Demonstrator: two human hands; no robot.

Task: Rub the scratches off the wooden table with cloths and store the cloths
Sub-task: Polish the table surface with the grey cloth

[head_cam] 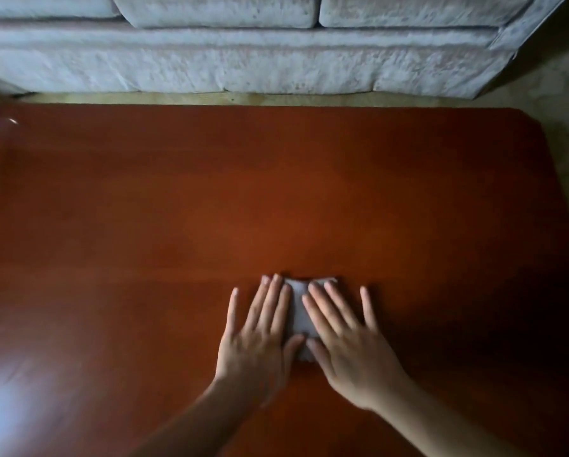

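Pressing flat with fingers spread, the left hand and right hand pin a small folded grey cloth on the near part of the wooden table; uneven pressure could bunch it. A pale sofa stands beyond.

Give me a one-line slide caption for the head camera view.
Both hands, left and right, press flat on a small grey cloth on the wooden table, sofa behind.

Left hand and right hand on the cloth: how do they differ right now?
The left hand points nearly straight ahead; the right hand angles toward it. The left hand covers the grey cloth at its left edge, the right hand at its right. Both lie flat, fingers spread, pressing it onto the wooden table.
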